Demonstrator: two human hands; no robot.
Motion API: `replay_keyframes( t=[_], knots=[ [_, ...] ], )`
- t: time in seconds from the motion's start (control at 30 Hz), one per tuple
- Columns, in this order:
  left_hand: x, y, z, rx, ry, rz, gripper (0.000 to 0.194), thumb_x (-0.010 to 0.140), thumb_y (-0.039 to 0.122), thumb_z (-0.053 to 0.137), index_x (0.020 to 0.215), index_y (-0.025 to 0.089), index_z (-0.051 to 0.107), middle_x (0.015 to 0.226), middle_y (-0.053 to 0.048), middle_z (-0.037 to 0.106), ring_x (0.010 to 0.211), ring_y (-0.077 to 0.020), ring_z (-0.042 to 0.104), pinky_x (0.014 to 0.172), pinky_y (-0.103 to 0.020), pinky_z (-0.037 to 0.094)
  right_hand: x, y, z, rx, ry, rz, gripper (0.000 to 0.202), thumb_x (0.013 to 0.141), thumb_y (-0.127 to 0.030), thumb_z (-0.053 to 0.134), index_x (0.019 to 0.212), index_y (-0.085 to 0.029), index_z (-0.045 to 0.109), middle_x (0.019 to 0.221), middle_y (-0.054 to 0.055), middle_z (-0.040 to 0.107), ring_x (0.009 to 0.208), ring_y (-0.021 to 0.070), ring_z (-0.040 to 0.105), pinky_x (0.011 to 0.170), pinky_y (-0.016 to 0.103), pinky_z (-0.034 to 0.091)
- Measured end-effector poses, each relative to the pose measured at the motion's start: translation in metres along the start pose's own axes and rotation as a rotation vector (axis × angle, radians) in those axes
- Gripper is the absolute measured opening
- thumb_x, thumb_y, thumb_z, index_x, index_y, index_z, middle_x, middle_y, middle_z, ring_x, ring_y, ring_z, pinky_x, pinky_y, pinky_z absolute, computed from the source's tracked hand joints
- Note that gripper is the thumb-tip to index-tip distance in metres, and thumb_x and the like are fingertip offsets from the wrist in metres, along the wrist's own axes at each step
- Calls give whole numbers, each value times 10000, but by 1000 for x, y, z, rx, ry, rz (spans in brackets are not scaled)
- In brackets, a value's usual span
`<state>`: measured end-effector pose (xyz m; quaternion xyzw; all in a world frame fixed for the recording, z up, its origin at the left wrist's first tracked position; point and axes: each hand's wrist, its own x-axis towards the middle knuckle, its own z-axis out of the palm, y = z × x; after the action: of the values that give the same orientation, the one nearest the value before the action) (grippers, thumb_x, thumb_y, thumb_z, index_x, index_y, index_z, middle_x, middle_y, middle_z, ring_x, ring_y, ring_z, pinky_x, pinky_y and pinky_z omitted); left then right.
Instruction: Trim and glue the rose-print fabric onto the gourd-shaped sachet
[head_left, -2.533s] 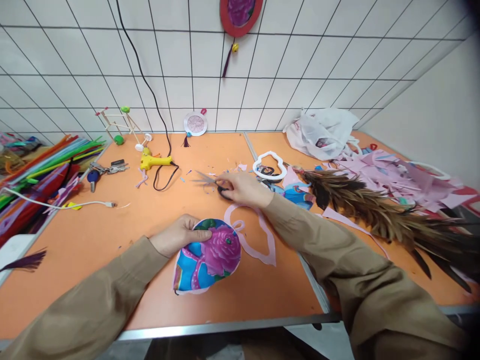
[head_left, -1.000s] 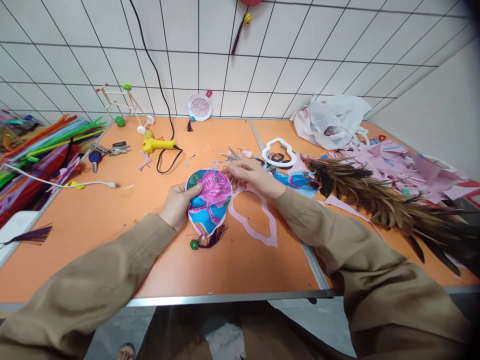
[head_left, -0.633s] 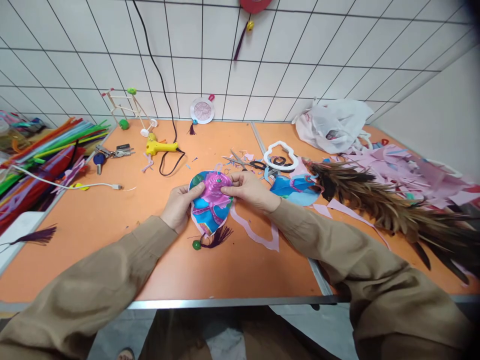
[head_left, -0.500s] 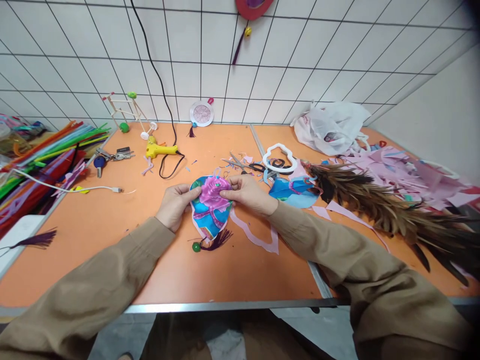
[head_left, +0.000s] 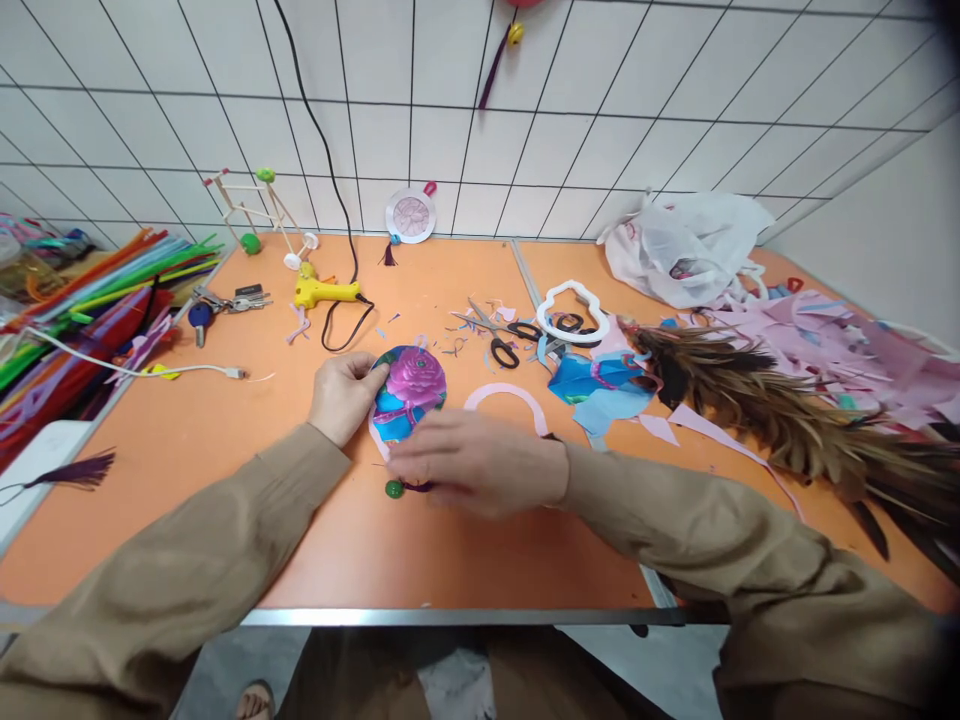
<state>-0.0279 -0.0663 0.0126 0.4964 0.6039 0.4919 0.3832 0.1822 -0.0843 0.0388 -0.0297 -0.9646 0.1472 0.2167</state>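
My left hand [head_left: 343, 397] pinches the left edge of a blue fabric ornament [head_left: 412, 378] with a pink flower print and a pale rim. Over its lower right part lies my right hand [head_left: 480, 462], blurred by motion, so its fingers cannot be made out well. A green bead [head_left: 394, 489] with a dark tassel, mostly hidden under the right hand, hangs at the ornament's bottom. Behind the right hand a curved pink strip [head_left: 517, 394] lies on the orange table [head_left: 337, 560].
Black-handled scissors [head_left: 504, 350], a white scalloped frame [head_left: 576, 285] and blue fabric lie right of centre, beside brown feathers [head_left: 720, 400] and pink scraps. A yellow glue gun [head_left: 326, 290], keys [head_left: 201, 318], a white cable and coloured pipe cleaners are at left.
My right hand has let go of the ornament's upper right edge and moved down over its lower part. The ornament has shifted slightly left with my left hand. The view has shifted a little.
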Motion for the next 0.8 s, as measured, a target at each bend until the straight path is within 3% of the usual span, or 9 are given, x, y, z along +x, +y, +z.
replay_keyframes(
  t=[0.13,0.27,0.33,0.4,0.47,0.53,0.6,0.7,0.8],
  knots=[
    [2,4,-6,491,19,142,215,769,340,623,614,197,665,560,-14,603,567,-173,520,533,-284,316,1,-12,15,-131,-234,-103,292,966,-260,494,1207,-140,608,1278,125,634,1144,239,524,859,376,455],
    [3,5,-8,816,-2,202,231,807,344,602,640,207,684,654,-47,634,645,-210,568,548,-306,323,2,-15,11,-244,-243,-151,243,960,-114,445,1110,-130,635,1135,123,673,1007,209,563,752,345,441],
    [2,3,-8,878,9,226,170,812,317,609,813,207,739,755,-65,664,724,-235,615,576,-315,382,3,-16,8,-256,-234,-180,237,963,-109,442,1096,-128,638,1084,120,680,965,199,569,740,337,443],
    [-2,3,-7,906,57,314,286,825,281,607,1074,202,723,941,-96,684,876,-268,651,665,-342,465,4,-17,6,-256,-239,-186,241,981,-135,427,1092,-135,641,1080,119,682,946,193,575,732,332,449],
    [-8,4,-6,909,84,459,357,867,263,570,1204,197,670,1155,-128,661,1077,-297,618,807,-381,510,4,-19,6,-254,-241,-172,246,995,-168,416,1089,-143,642,1111,121,681,952,188,582,743,330,457],
    [-15,5,-4,891,-37,642,352,912,292,532,1220,178,657,1348,-143,593,1237,-320,537,971,-436,482,3,-20,4,-246,-197,-164,241,1000,-196,425,1076,-140,647,1133,117,683,960,185,590,769,329,467],
    [-23,4,-1,884,-192,759,350,925,326,529,1202,160,663,1394,-153,576,1301,-333,496,1080,-485,415,3,-20,-2,-227,-102,-161,229,997,-208,444,1056,-134,652,1119,109,695,958,180,596,794,327,478],
    [-33,-3,3,914,-383,762,365,924,304,526,1195,99,659,1345,-209,610,1299,-353,514,1082,-512,423,6,-13,-20,-205,57,-112,206,983,-190,465,1049,-142,654,1059,95,717,955,170,610,809,318,489],
    [-38,-8,7,918,-387,725,365,915,306,547,1200,105,654,1354,-213,603,1314,-381,498,1051,-539,447,23,13,-44,-211,126,-9,228,974,-181,461,1075,-162,664,1016,91,729,951,179,636,814,313,499]
  ],
)
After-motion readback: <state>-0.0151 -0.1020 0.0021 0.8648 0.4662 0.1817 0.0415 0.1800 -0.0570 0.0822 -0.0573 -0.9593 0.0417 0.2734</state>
